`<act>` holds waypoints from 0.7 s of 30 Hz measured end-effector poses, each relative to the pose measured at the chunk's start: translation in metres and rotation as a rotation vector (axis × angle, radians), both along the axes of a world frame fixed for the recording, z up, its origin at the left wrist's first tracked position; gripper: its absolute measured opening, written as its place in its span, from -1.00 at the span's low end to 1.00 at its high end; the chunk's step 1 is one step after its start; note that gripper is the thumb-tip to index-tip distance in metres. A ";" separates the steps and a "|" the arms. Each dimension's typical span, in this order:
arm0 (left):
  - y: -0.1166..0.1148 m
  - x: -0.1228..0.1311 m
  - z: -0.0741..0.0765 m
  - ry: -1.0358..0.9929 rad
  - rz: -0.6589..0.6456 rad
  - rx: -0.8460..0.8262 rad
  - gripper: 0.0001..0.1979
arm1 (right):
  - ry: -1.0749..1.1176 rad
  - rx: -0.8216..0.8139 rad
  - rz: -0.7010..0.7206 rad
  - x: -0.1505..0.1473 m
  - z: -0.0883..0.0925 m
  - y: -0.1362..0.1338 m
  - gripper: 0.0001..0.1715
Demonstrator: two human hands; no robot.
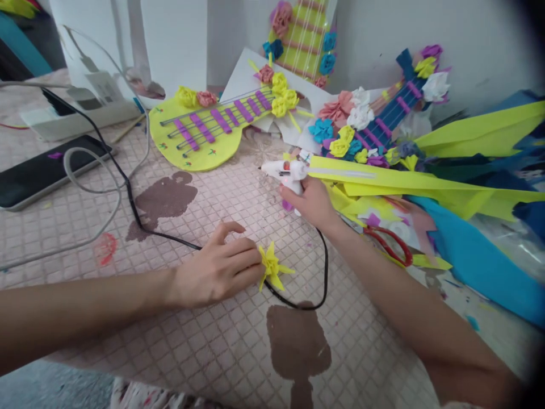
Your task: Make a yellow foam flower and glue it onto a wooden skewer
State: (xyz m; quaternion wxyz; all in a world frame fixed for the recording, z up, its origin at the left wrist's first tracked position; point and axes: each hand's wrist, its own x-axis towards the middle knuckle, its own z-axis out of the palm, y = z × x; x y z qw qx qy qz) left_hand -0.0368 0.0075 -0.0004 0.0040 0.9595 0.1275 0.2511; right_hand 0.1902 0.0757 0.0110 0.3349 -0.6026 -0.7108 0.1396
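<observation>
My right hand (310,200) is wrapped round the handle of a white glue gun (284,170), whose nozzle points left, just above the patterned tablecloth. My left hand (225,262) rests low over the table with its fingers curled, the fingertips at the left side of a yellow paper flower (275,268). Whether those fingers grip the flower is hidden. A black cord (320,284) runs beneath the left hand and the flower and loops up towards the glue gun. Beyond the hands lies a yellow paper guitar shape (200,133) with purple strips and dark strings.
Red-handled scissors (389,245), yellow paper strips (426,180) and blue paper (481,255) lie at the right. A blue decorated guitar shape (383,126) leans behind. At the left are a phone (51,167), a power strip (80,116) and a white cable (113,213).
</observation>
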 end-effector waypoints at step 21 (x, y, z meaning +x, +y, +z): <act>0.004 0.004 0.005 0.011 -0.050 0.029 -0.82 | -0.102 -0.322 0.273 0.074 0.025 -0.157 -0.87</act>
